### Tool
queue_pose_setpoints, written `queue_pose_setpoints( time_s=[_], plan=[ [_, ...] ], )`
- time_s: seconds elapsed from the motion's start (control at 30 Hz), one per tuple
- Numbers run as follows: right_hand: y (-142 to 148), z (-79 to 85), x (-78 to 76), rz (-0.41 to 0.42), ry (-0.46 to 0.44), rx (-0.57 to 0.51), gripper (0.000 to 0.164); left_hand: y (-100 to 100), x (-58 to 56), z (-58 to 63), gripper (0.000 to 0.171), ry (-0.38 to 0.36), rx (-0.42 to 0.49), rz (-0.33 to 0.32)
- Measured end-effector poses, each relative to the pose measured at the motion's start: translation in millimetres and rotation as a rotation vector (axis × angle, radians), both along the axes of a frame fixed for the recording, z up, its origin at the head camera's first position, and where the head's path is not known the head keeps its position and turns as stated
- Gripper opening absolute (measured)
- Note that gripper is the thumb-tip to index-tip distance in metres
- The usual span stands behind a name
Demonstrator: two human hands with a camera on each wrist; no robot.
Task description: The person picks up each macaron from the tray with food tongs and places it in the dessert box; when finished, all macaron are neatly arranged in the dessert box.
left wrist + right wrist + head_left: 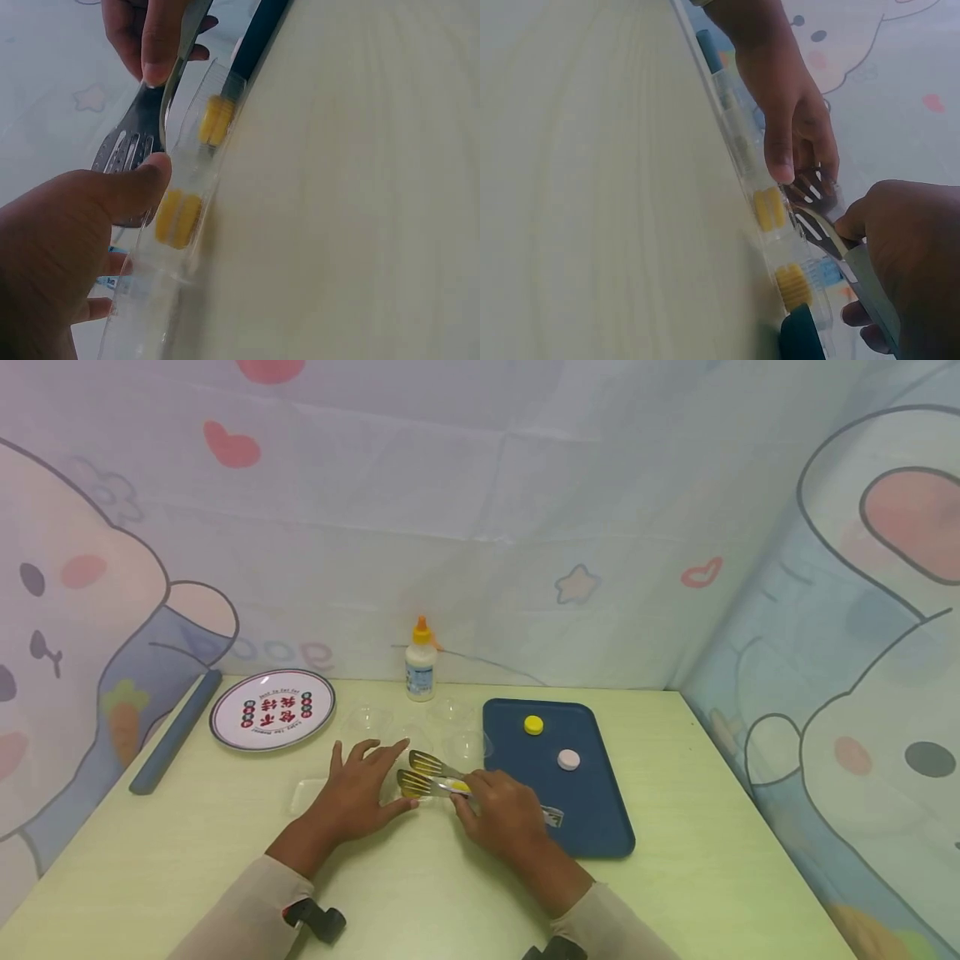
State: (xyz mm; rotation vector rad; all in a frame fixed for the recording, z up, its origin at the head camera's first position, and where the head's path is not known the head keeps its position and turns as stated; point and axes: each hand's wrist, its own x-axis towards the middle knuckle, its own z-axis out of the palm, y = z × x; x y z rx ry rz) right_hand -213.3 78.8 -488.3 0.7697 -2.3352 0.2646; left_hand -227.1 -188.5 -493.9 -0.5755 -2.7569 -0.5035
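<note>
My right hand (506, 814) grips metal tongs (426, 765) with slotted, spatula-like ends, which are slightly apart. These ends hang over a long clear plastic tray (306, 795). Inside the tray sit two yellow macarons: one (178, 217) close beneath the tong ends, the other (217, 120) nearer the right hand. My left hand (367, 789) spreads over the tray with fingers extended. Its thumb is at the near rim, close to the tongs; its other fingers are on the far side, partly hidden in the left wrist view.
A dark blue tray (592, 814) on the right holds a yellow round piece (533, 725) and a pale pink one (568, 760). Behind the hands are clear plastic domed pieces (465, 745) and a white bottle (421, 672). An oval plate (273, 739) and blue-grey bar (176, 731) lie left.
</note>
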Motion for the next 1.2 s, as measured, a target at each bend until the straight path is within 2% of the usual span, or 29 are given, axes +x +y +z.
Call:
queue_pose_setpoints(
  time_s=[0.13,0.53,0.7,0.97,1.2],
  plan=[
    [5,-2.5,-2.3,-0.018,0.013,-0.04,0.024,-7,2.0,4.0,0.089,0.021,0.01,0.009],
    [32,-6.2,-11.1,-0.065,0.029,-0.124,0.028,-42,15.2,9.6,0.087,0.008,-0.004,0.051],
    [45,-8.4,-15.5,-0.134,0.016,-0.156,0.028,-48,19.4,11.5,0.087,0.004,0.001,0.034],
    [64,-7.9,-26.0,-0.256,0.03,-0.201,0.032,-52,20.5,4.0,0.088,0.001,0.004,0.014],
    [78,-5.2,-34.8,-0.366,-0.08,-0.216,0.036,-54,16.8,0.8,0.088,0.016,-0.002,0.019]
  ],
)
